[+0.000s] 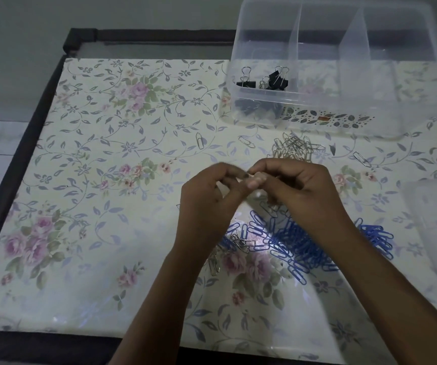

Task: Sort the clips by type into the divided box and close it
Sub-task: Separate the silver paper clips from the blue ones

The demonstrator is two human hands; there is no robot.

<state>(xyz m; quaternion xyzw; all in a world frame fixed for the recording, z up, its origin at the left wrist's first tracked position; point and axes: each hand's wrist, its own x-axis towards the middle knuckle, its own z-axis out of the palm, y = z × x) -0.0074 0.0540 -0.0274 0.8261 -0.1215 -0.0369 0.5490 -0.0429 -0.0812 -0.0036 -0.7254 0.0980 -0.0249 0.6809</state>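
— Clear plastic divided box (396, 119) by the table's far edge, black binder clips (271, 80) in its left compartment.
— Hands?
— Left hand (209, 198) and right hand (299, 191) curled, fingertips meeting before it; can't tell what they hold. Blue paper clips (299, 246) nearer; open floral tablecloth (106, 143) leftward.

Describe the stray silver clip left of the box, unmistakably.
Find the clear divided box at the far right. Before its left corner lie two stray silver clips. The target clip, the left one, points away from you; its neighbour lies slanted.
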